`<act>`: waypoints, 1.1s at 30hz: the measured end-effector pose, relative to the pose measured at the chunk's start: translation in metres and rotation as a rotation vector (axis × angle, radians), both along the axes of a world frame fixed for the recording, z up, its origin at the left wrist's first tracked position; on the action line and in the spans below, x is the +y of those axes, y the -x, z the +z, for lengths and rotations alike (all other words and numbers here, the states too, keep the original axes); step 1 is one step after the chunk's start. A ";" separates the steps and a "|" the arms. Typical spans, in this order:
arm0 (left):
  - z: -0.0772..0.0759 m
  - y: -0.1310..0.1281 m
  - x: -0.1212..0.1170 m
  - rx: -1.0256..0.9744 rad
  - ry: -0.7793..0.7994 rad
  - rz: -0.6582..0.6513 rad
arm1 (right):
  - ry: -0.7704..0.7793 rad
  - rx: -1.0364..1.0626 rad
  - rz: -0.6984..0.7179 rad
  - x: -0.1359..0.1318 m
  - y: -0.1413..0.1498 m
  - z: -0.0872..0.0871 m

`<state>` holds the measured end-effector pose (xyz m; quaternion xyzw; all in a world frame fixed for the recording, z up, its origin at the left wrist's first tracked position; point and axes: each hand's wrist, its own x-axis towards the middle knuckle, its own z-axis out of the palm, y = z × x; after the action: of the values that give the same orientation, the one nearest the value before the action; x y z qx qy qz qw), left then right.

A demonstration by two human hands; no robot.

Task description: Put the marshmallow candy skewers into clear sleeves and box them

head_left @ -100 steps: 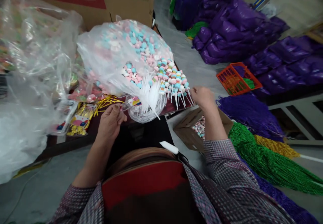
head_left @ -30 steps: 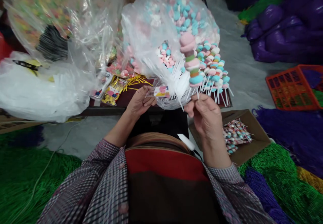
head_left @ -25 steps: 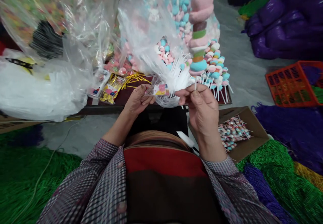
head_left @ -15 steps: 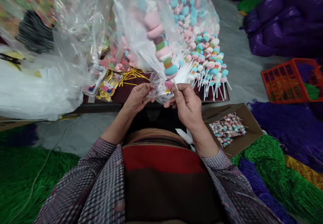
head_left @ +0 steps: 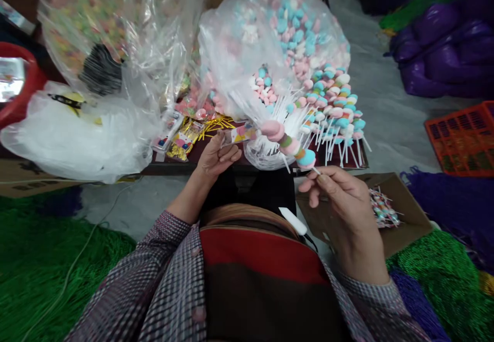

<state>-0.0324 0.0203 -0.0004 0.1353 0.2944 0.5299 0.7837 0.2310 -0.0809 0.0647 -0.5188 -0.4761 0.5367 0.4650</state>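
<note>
My right hand, lower right of centre, pinches the bare end of a skewer between thumb and forefinger; the other fingers are loosely curled. I hold only the stick end, so the candy stays untouched and the loaded part points up and left toward my left hand.

My left hand, at frame centre, pinches a small clear sleeve with a printed label, fingers pressed together on its near end. The sleeve lies level with the skewer's tip, just beside it, so the two line up. I cannot tell whether the tip has entered the sleeve.

The skewer is a thin white stick carrying stacked soft pieces: pink at the far end, then green, brown and pink bands, blue nearest my fingers. It lies tilted, low at the right.

Behind it, a large clear bag of like skewers rests on the table, sticks fanned toward me within reach. Gold ties lie left of the sleeve. A box at lower right holds wrapped pieces.
</note>
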 end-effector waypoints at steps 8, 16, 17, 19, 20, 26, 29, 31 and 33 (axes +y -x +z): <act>0.009 -0.006 -0.002 0.081 0.006 -0.032 | -0.054 -0.276 0.077 0.001 -0.018 -0.005; -0.007 0.009 0.009 0.284 -0.159 -0.184 | -0.167 -0.528 0.038 0.003 -0.039 0.001; -0.006 0.011 0.010 0.309 -0.174 -0.194 | -0.186 -0.547 0.021 0.003 -0.039 0.001; -0.002 0.012 0.011 0.351 -0.187 -0.206 | -0.208 -0.563 -0.010 0.003 -0.038 0.000; 0.002 0.012 0.011 0.372 -0.192 -0.219 | -0.214 -0.564 -0.028 0.003 -0.037 0.000; 0.021 0.008 0.006 0.405 -0.218 -0.248 | -0.252 -0.629 0.054 0.004 -0.025 -0.012; 0.029 0.004 0.005 0.388 -0.119 -0.234 | -0.211 -0.573 0.103 0.003 -0.019 -0.023; 0.036 0.002 0.005 0.336 -0.090 -0.205 | -0.187 -0.532 0.106 0.002 -0.015 -0.031; 0.043 -0.001 0.005 0.254 -0.074 -0.166 | -0.141 -0.463 0.101 0.001 -0.011 -0.039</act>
<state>-0.0316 0.0256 0.0431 0.2540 0.3591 0.4527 0.7756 0.2417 -0.0803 0.0260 -0.5697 -0.6316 0.3913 0.3513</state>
